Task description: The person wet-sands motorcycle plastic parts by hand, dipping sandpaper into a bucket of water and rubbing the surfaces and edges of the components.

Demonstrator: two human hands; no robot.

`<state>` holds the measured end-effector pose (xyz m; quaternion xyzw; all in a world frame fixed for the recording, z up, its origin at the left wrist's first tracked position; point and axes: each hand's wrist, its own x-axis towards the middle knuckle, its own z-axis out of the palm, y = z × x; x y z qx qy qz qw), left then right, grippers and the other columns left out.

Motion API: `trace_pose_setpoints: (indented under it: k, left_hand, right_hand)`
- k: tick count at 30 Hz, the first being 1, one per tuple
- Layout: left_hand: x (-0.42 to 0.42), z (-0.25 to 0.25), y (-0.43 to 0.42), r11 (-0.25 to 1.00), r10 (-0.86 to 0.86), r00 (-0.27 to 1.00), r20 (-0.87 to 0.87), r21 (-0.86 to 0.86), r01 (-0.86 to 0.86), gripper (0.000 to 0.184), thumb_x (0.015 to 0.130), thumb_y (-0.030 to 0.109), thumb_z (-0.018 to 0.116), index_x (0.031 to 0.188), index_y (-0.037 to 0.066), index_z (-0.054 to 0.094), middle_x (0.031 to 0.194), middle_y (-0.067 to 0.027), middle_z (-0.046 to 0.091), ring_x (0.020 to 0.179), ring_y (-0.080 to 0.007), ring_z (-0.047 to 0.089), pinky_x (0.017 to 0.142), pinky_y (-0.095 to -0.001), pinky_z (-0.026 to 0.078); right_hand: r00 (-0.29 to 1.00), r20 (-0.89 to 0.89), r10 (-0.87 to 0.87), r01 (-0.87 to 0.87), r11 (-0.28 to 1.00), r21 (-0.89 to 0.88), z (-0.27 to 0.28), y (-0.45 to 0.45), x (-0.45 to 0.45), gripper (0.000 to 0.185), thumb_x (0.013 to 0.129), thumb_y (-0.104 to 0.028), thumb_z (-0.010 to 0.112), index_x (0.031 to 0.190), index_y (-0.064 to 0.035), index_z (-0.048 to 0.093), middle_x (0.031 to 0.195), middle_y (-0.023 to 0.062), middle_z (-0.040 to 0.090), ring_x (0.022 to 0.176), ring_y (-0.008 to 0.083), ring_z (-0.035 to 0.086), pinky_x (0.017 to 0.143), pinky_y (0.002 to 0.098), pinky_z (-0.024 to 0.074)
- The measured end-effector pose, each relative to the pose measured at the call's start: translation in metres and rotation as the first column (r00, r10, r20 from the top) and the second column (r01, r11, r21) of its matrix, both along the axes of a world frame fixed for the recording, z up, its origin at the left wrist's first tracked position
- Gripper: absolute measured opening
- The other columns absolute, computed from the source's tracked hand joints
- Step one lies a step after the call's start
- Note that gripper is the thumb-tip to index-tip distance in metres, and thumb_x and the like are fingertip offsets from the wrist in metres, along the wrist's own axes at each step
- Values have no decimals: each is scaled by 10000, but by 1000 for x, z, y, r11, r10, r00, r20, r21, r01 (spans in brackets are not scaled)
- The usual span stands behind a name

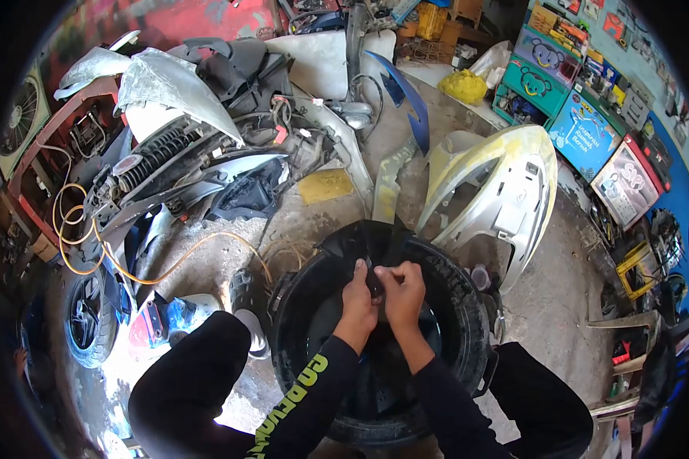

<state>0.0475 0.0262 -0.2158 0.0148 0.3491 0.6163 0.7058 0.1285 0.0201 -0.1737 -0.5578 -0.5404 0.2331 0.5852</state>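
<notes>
My left hand (357, 302) is closed around the near end of a black plastic panel (366, 241), thumb pointing up. Right beside it, my right hand (404, 294) is closed too, thumb and fingers pinched at the same dark end. Any smaller item between the fingertips is too dark to make out. Both hands are above a round black tub (478, 325) that stands between my knees, and the panel's wider far end reaches its far rim. Dark liquid (325, 317) with reflections seems to lie inside the tub.
A yellow-and-white fairing (540, 183) stands right of the tub. Motorcycle parts, including a shock absorber (157, 159), crowd the left. An orange hose (199, 243) crosses the floor. A wheel (88, 317) is at lower left; colourful drawers (532, 80) line the right wall.
</notes>
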Motion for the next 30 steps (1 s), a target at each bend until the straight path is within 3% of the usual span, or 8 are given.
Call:
trace_pose_setpoints:
  k: [5, 10, 15, 20, 23, 27, 29, 30]
  left_hand:
    - [-6, -3, 7, 1000, -22, 999, 39, -3, 22, 314, 999, 422, 578, 1025, 113, 622, 931, -34, 668, 832, -169, 649, 727, -344, 529]
    - [-1, 35, -9, 999, 23, 999, 28, -42, -22, 320, 999, 443, 569, 978, 127, 617, 838, 3, 649, 660, -112, 584, 512, -268, 378]
    - [-9, -1, -8, 993, -77, 997, 4, 86, 77, 284, 968, 389, 641, 1060, 120, 627, 893, 14, 670, 707, -111, 609, 545, -260, 397]
    - [-17, -58, -2, 968, -189, 898, -397, 77, 238, 377, 869, 297, 777, 1127, 79, 611, 949, 2, 670, 799, -100, 620, 638, -248, 451]
    - [-15, -38, -10, 982, -136, 860, -492, 51, 184, 406, 857, 264, 788, 1152, 57, 602, 988, -19, 664, 871, -101, 616, 715, -257, 464]
    - [-18, -60, -4, 989, -86, 852, -516, 60, 136, 420, 858, 226, 784, 1181, 41, 589, 1022, -27, 657, 914, -110, 609, 778, -265, 466]
    - [-20, -72, -3, 993, -79, 828, -555, 32, 117, 408, 858, 200, 780, 1177, 38, 584, 1030, -34, 657, 908, -122, 613, 789, -273, 476]
    - [-21, -71, -5, 993, -81, 828, -555, 27, 115, 408, 858, 200, 780, 1177, 38, 584, 1030, -34, 657, 908, -122, 613, 789, -273, 476]
  right_hand:
    - [984, 178, 7, -19, 998, 66, -8, -13, -2, 256, 797, -96, 789, 717, -3, 563, 764, 106, 552, 669, 198, 566, 614, 326, 451]
    - [952, -305, 4, -70, 977, -204, -31, 16, 12, 193, 873, -111, 748, 776, -40, 597, 733, 21, 582, 620, 109, 540, 593, 255, 431]
    - [912, -398, -102, -103, 881, -462, -85, 14, 40, 104, 931, -124, 659, 875, -43, 627, 690, -2, 571, 565, 86, 529, 468, 252, 384]
    - [910, -415, 4, -325, 629, -706, -133, 31, 78, 36, 869, -41, 653, 895, -21, 637, 685, 25, 594, 575, 139, 586, 464, 287, 408]
    - [957, 267, 111, 73, 801, -594, -192, 52, 102, 85, 840, -25, 652, 919, -28, 684, 728, 64, 664, 617, 196, 639, 505, 353, 460]
    - [859, 511, -5, 235, 891, -387, -215, 60, 106, 65, 848, -24, 643, 895, -26, 688, 730, 66, 667, 646, 189, 655, 534, 326, 479]
    - [865, -459, 202, -472, 636, -610, -141, 52, 87, 74, 858, -24, 635, 908, -15, 690, 736, 68, 671, 666, 170, 663, 541, 287, 474]
    - [865, -460, 201, -473, 632, -613, -110, 46, 77, 74, 858, -24, 635, 908, -15, 690, 736, 68, 671, 666, 170, 663, 541, 287, 474]
